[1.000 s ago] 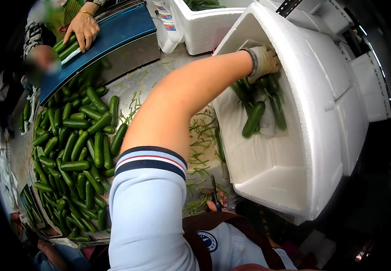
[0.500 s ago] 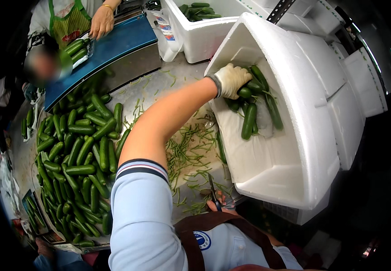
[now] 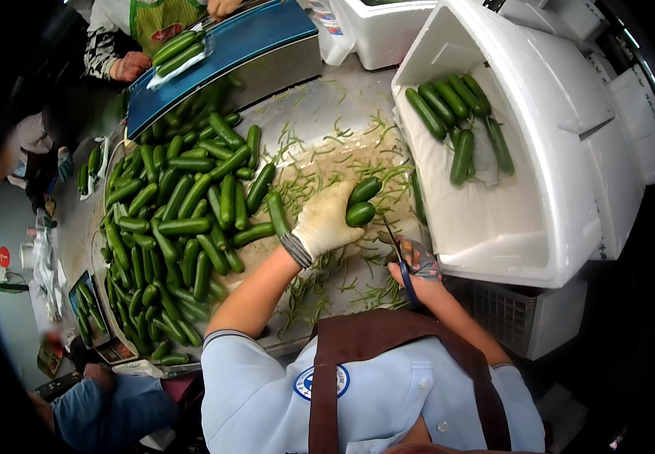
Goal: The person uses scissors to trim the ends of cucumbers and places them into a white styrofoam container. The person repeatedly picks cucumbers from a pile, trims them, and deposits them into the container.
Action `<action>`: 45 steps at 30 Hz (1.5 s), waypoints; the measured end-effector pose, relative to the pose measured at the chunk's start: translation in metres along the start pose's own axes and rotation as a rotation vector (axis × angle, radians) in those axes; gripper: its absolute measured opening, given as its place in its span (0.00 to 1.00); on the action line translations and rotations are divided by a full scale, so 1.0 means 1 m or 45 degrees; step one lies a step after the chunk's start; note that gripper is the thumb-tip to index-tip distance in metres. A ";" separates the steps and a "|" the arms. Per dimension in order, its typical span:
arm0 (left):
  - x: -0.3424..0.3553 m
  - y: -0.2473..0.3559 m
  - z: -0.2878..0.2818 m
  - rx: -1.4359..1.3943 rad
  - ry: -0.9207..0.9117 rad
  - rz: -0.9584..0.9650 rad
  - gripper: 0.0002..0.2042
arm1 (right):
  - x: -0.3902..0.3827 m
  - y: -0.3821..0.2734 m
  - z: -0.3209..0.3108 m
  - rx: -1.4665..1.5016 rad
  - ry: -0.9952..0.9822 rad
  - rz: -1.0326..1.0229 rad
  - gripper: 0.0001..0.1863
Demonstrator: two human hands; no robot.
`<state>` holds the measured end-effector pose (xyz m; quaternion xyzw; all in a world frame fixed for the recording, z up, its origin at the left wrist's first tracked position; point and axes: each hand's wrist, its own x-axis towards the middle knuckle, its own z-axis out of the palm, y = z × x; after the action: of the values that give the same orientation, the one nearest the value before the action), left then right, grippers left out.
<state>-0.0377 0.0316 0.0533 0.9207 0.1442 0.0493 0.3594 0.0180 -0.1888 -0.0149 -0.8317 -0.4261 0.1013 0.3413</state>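
The left hand (image 3: 329, 219), in a cream knitted glove (image 3: 320, 231), grips two dark-green cylindrical cucumbers (image 3: 361, 214) over the grey metal table (image 3: 365, 87); the right hand (image 3: 421, 262) curls around one pair of blue-handled scissors (image 3: 408, 285). Hands drifting together could let blades nick the skin. One white foam box (image 3: 486, 265) holds about seven more cucumbers (image 3: 462, 157).

The metal table (image 3: 364, 89) bears cucumbers (image 3: 184, 226) and stems (image 3: 297, 184).

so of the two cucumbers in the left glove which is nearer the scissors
The lower cucumber in the left hand: its end is close to the scissors, while the upper cucumber sits farther off.
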 end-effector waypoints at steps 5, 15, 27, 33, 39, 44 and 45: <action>-0.042 0.008 0.000 0.004 -0.002 -0.041 0.24 | -0.003 -0.027 -0.008 0.343 -0.227 0.250 0.13; -0.070 0.007 0.009 0.035 -0.013 -0.077 0.28 | -0.022 -0.020 -0.019 0.128 -0.247 0.298 0.12; -0.081 -0.002 0.016 -2.270 -0.279 -0.449 0.35 | -0.037 0.015 0.004 0.069 -0.111 0.298 0.14; -0.075 -0.037 0.014 -2.920 0.290 -0.661 0.25 | -0.043 -0.006 0.008 0.447 -0.038 0.310 0.14; -0.087 -0.051 -0.015 -2.867 0.576 -0.787 0.23 | -0.044 -0.012 0.017 0.464 -0.069 0.190 0.15; -0.075 -0.034 -0.013 -2.842 0.736 -0.932 0.26 | -0.004 -0.059 -0.001 0.348 -0.155 0.218 0.11; -0.080 -0.036 -0.004 -2.873 0.756 -0.994 0.27 | 0.008 -0.070 0.002 0.463 -0.175 0.137 0.11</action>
<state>-0.1228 0.0353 0.0335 -0.0576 0.3625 0.2431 0.8979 -0.0224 -0.1536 0.0303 -0.7690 -0.3782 0.2512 0.4500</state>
